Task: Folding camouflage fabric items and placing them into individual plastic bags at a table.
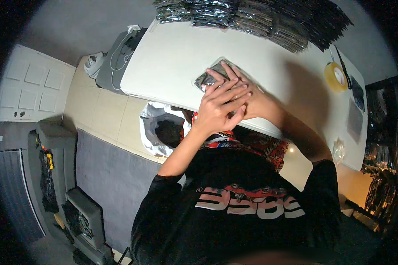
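A clear plastic packet with a dark, folded item inside [209,78] lies on the white table [165,56], close to its near edge. My right hand [252,94] rests over the packet with its fingers spread across the top. Crossing above it is my left hand [217,107], fingers apart, covering part of the right hand. The right thumb and the packet's near side are hidden beneath the hands.
Stacks of dark plastic-wrapped packets [252,16] line the table's far side. To the right are a roll of yellowish tape [332,77], black scissors [344,71] and a crumpled clear bag [339,150]. A white-lined bin [146,127] stands below the near edge.
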`<state>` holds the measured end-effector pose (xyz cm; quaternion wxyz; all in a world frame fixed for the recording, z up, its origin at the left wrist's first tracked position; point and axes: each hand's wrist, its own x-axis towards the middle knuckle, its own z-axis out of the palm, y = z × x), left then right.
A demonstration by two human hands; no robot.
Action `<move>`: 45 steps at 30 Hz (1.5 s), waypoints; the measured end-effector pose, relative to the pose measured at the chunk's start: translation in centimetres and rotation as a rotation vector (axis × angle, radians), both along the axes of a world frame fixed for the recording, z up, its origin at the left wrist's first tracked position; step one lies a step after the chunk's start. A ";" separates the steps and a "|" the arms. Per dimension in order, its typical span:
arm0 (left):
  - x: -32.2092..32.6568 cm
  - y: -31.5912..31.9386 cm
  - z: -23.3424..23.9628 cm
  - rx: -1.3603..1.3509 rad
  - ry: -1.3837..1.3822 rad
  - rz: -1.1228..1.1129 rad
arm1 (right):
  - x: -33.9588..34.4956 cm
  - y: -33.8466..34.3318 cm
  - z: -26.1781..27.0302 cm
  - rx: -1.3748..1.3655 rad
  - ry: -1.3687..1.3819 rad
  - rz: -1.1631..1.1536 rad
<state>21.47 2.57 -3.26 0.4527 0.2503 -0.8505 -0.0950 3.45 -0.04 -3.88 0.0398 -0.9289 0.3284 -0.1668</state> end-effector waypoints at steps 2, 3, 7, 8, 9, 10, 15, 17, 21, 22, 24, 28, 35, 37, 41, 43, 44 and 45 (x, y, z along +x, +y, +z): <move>0.4 0.0 -0.2 0.069 0.007 -0.032 | 0.1 0.0 0.6 0.019 0.019 0.039; 0.5 -0.1 0.0 0.069 0.008 -0.031 | 0.1 -0.1 0.5 0.019 0.020 0.039; 1.8 -0.5 2.8 0.043 -0.147 -0.063 | 0.0 -0.1 -0.6 0.027 0.074 -0.003; 2.5 -0.6 3.5 0.036 -0.247 -0.042 | -0.1 0.0 -0.8 0.042 0.049 -0.018; 3.5 -1.0 3.4 0.036 -0.249 -0.032 | 0.2 0.0 -0.1 0.040 0.047 -0.009; 4.6 -1.7 2.9 0.073 -0.126 -0.008 | 0.5 0.2 1.0 0.062 0.100 -0.021; 8.3 -3.2 1.5 0.173 -0.013 0.520 | 1.1 1.0 2.7 0.113 0.074 -0.045; 9.4 -3.4 0.6 0.268 -0.015 0.492 | 2.0 1.5 3.3 0.122 0.098 -0.063; 8.2 -3.1 0.7 0.405 -0.053 0.441 | 2.6 1.2 2.8 0.158 0.055 -0.121; 8.1 -3.2 0.6 0.368 -0.018 0.469 | 2.6 1.1 2.6 0.159 0.056 -0.120; 8.3 -3.3 0.3 0.333 0.019 0.498 | 2.7 1.0 2.1 0.111 0.089 -0.102; 8.8 -3.6 0.3 0.345 -0.028 0.508 | 2.6 1.1 2.2 0.116 0.063 -0.108; 8.6 -3.0 1.1 0.376 -0.117 0.540 | 2.3 0.8 2.1 0.083 0.097 -0.100; 8.8 -3.2 0.6 0.365 -0.124 0.540 | 2.1 0.5 2.3 0.056 0.098 -0.082; 8.3 -3.2 0.7 0.383 -0.161 0.576 | 1.6 -0.1 2.8 0.064 0.174 -0.045; 8.3 -2.9 0.7 0.364 -0.229 0.628 | 1.6 -0.2 2.9 0.053 0.192 -0.044; 8.3 -2.8 0.8 0.348 -0.294 0.681 | 1.7 -0.2 2.9 0.062 0.189 -0.042; 8.3 -2.6 0.7 0.345 -0.296 0.678 | 1.8 -0.2 2.9 0.073 0.188 -0.039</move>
